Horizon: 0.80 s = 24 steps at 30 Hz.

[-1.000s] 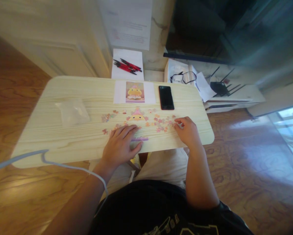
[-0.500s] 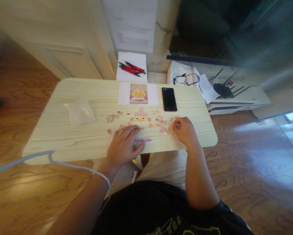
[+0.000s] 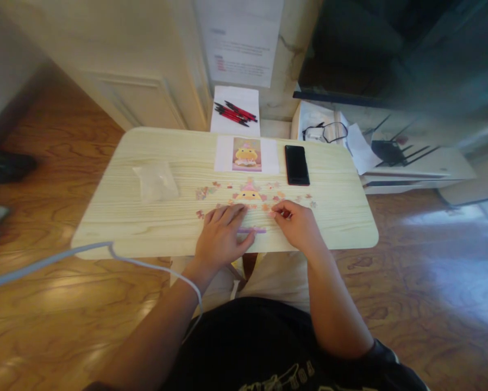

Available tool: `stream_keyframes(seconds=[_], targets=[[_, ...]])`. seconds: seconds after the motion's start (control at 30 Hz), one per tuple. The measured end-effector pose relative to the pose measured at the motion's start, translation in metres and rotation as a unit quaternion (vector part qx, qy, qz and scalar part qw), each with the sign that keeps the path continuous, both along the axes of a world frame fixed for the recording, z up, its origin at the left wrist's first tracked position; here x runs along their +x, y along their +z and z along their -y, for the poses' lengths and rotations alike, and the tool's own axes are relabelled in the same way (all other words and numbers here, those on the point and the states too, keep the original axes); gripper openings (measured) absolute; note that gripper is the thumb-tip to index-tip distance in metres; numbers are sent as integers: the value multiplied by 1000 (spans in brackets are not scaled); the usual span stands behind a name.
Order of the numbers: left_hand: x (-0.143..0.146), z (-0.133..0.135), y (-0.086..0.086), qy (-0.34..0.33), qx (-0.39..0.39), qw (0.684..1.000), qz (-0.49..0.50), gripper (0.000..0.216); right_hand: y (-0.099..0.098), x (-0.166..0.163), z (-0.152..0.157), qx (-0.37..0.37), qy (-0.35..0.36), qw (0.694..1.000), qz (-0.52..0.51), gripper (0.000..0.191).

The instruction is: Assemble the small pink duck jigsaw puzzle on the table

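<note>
Jigsaw puzzle [image 3: 249, 195], partly joined, lies on the pale wood-grain table [image 3: 146, 228] in front of the person. Adding a piece looks like the step in hand; the next move seems to call for lining that piece up with its neighbours and pressing it flat.

Nearest the table edge is a purple border strip [image 3: 261, 231], apart from the joined yellow face with its pink hat. Left hand [image 3: 221, 236] rests palm down, fingers extended and loosely parted, grasping nothing visible; its thumb reaches the strip, and whatever lies beneath is hidden. Right hand [image 3: 296, 222] has thumb and forefinger drawn together on what looks like a small pink piece [image 3: 271, 214], its shape too small to make out.

Beyond the hands, loose pieces [image 3: 205, 191] flank the face. Farther off lie the printed reference picture [image 3: 246, 155] and, to its right, a black smartphone [image 3: 296, 165].
</note>
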<state>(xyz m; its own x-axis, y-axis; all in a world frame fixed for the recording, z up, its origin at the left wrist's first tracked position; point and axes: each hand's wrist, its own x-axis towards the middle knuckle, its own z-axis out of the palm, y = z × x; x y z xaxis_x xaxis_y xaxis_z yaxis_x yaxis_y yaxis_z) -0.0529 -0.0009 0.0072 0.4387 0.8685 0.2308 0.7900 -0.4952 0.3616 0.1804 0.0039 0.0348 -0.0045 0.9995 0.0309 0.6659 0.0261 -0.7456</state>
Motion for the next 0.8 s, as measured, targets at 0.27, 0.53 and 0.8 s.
stream_keyframes(seconds=[0.27, 0.53, 0.8], targets=[[-13, 7, -5, 46, 23, 994, 94, 34, -18, -55, -9, 15, 47, 997, 52, 9], [-18, 5, -10, 79, 22, 990, 116, 20, -11, -35, -14, 54, 16, 995, 78, 14], [-15, 4, -7, -25, -4, 996, 80, 34, -9, 59, -12, 16, -118, 983, 143, 22]])
